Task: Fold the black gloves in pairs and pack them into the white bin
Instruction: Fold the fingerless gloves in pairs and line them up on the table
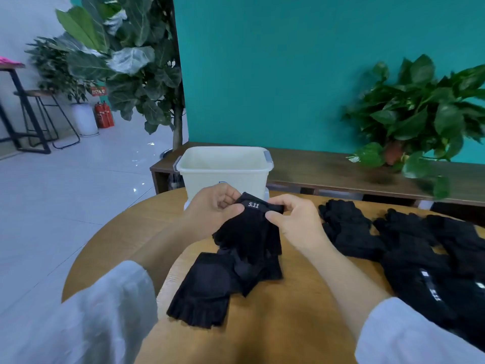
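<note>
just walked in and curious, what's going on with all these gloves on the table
A person is pairing up black gloves at a round wooden table. Both hands, left hand and right hand, pinch the cuff of one held glove marked 5.11, above a fingerless glove lying flat. More gloves wait to the right. The white bin behind shows nothing inside from here.

The heap of black knitted gloves [430,261] on the right is running off the picture's right edge, so its count cannot be told. The white plastic bin [224,169] is showing only its upper inside walls; its floor is lying out of sight. The left hand [212,206] is hiding the bin's lower front. The leafy green potted plant [420,114] is blurring.
</note>
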Demonstrator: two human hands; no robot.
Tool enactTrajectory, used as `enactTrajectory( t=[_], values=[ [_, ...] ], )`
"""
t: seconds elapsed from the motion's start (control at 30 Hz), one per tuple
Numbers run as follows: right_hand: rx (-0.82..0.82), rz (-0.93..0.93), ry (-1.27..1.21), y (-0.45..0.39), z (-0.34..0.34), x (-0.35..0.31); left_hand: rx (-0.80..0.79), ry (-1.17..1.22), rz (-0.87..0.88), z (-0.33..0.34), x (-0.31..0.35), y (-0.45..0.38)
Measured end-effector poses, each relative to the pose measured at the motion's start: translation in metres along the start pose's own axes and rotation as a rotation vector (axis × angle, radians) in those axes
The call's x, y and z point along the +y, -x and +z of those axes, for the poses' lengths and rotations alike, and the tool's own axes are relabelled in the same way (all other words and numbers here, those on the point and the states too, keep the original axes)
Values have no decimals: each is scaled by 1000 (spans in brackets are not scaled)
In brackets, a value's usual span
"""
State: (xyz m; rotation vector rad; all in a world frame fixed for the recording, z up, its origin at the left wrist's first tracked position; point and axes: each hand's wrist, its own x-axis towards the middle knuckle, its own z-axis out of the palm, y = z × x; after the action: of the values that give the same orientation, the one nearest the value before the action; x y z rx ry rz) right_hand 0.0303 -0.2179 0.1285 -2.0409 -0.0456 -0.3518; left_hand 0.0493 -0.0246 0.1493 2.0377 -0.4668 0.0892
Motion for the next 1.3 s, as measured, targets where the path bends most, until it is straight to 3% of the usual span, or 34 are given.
enactTrajectory(
  t=[0.2, 0.53, 0.77, 0.9, 1.0, 1.13, 1.3],
  values=[
    [-103, 2, -120, 27, -50, -35, -100, 157, -50, 0, 36, 28],
    [-258, 65, -36, 59, -116, -43, -289, 308, -92, 30, 64, 46],
    [-107, -19, 92, 60, -120, -17, -145, 108, 48, 66, 63, 39],
    [-22, -187, 336, 90, -107, 22, -71, 12, 125, 95, 35, 62],
    [-64, -363, 552, 140, -86, 63, -113, -113, 216, 119, -5, 102],
    [-139, -453, 660, 197, -61, 105, -163, -387, 354, 143, -56, 146],
    [-187, -443, 636, 226, -59, 114, -184, -363, 361, 143, -63, 166]
  ],
)
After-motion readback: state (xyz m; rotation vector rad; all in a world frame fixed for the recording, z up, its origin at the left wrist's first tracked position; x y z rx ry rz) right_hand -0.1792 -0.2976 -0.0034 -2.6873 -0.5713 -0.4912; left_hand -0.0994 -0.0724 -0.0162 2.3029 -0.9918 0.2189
